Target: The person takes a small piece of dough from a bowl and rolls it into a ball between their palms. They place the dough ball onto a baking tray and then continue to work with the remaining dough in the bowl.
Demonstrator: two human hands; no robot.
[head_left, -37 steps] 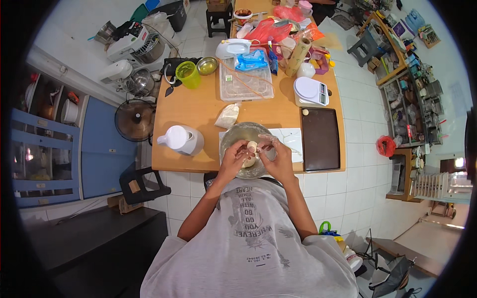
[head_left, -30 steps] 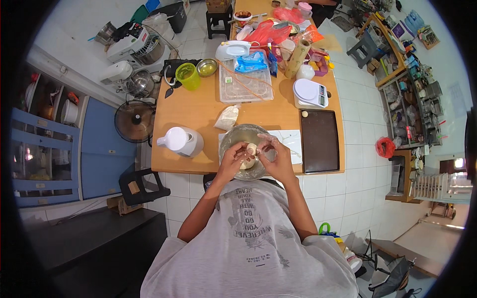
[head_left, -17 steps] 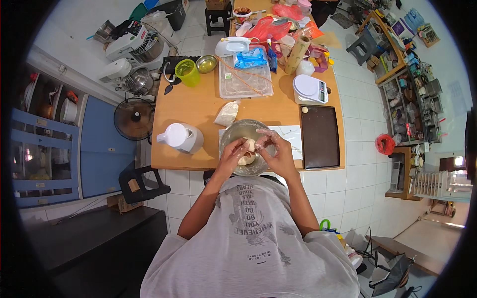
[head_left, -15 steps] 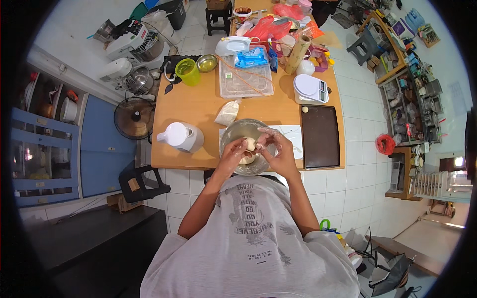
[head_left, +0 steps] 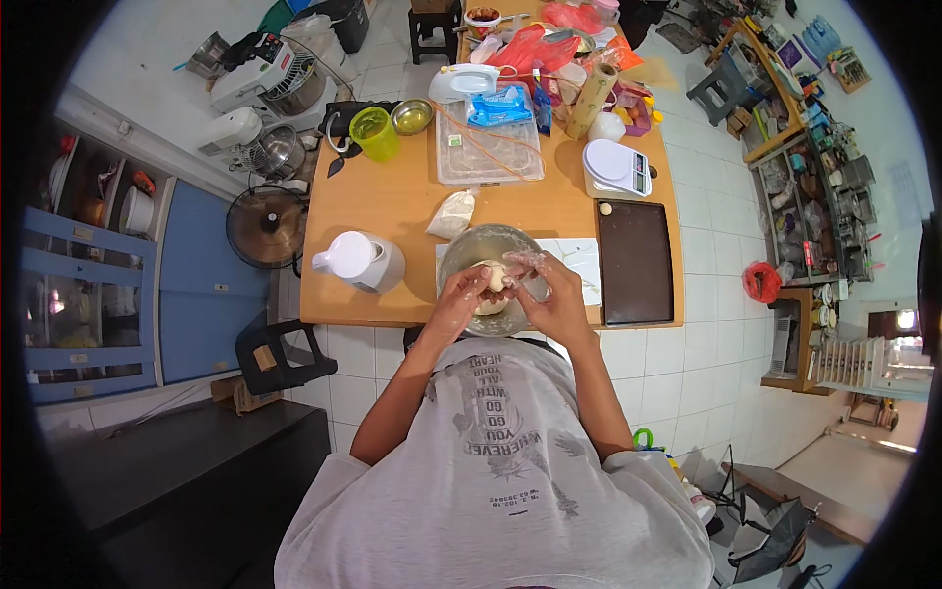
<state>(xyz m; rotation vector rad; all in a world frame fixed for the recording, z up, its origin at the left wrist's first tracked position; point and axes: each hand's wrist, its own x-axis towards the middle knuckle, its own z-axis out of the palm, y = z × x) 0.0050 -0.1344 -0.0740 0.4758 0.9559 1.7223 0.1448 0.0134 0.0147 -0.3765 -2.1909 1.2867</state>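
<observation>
A small piece of pale dough [head_left: 497, 279] is held between both my hands over a metal mixing bowl [head_left: 453, 255]. My left hand [head_left: 458, 304] grips its left side, with fingers curled. The floury fingers of my right hand [head_left: 555, 302] pinch it from the other side. More dough [head_left: 490, 307] lies in the bowl beneath, partly hidden by my hands. On the right, a dark baking tray [head_left: 636, 265] carries one small dough ball [head_left: 605, 208] at its far left corner. Beyond the bowl lies a plastic bag of white powder [head_left: 452, 213].
A white jug [head_left: 363, 262] stands left of the bowl, a white kitchen scale [head_left: 616, 165] beyond the tray. Farther back are a clear lidded box [head_left: 486, 157], a green cup [head_left: 375, 135] and a small metal bowl [head_left: 412, 117]. A black stool [head_left: 283, 355] is at the near left.
The view has shifted slightly. My hands stay over the bowl with the dough piece, and my fingers have drawn a little closer together around it.
</observation>
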